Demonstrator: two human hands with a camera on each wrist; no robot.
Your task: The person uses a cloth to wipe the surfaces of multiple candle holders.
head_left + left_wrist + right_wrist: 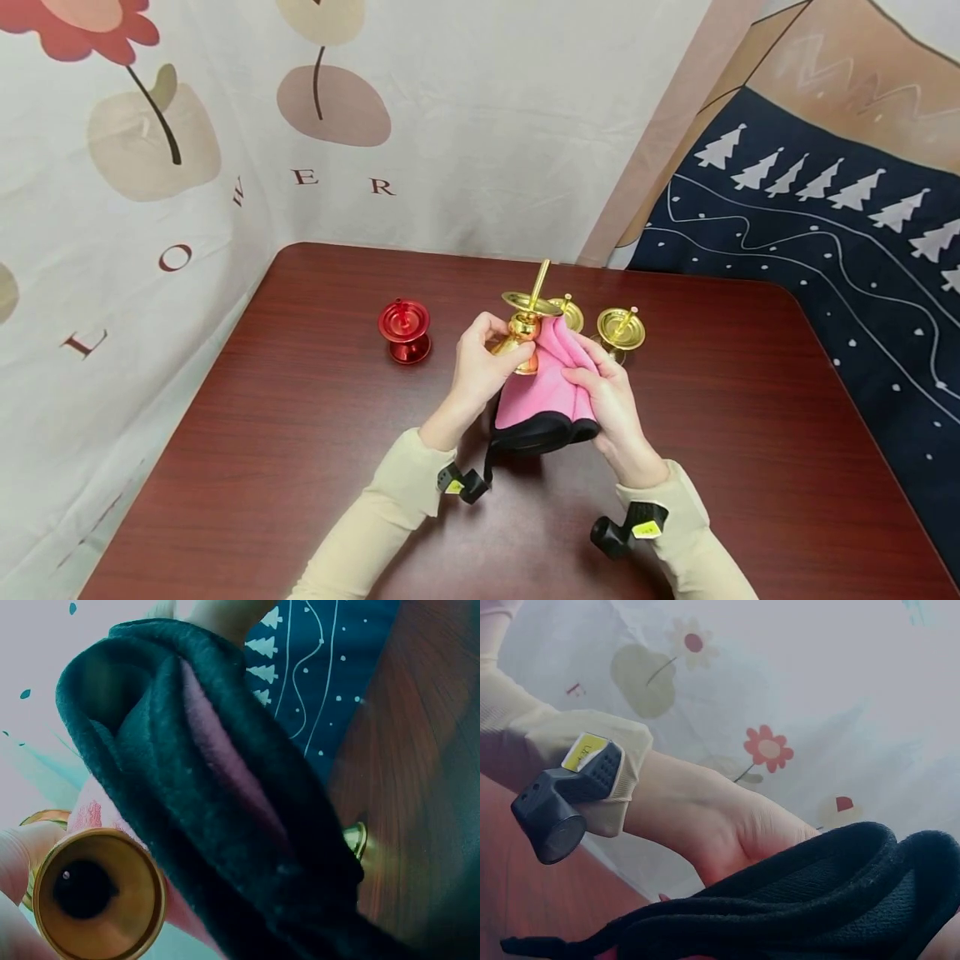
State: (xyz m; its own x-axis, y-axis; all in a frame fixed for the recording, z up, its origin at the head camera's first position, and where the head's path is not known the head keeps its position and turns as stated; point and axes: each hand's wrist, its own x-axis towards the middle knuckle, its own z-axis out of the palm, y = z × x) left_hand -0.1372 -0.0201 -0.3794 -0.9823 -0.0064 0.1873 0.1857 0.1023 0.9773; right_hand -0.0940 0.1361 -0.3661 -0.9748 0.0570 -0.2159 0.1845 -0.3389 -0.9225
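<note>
My left hand (477, 360) grips a shiny gold candlestick (523, 323) by its stem, tilted, with its dish and thin spike pointing up. The candlestick's round hollow base faces the camera in the left wrist view. A pink cloth piece with a wide black edge (542, 392) hangs from my right hand (617, 408), which pinches it between thumb and fingers. Its pink upper part lies against the candlestick's side. In the right wrist view the folded black edge (802, 915) covers most of the left hand and hides the candlestick.
A red metal candlestick (405, 332) stands to the left on the brown table (315, 467). Two smaller gold pieces stand behind the hands: one (572, 315) partly hidden, the other (621, 330) to its right. A patterned white curtain (487, 150) borders the far edge.
</note>
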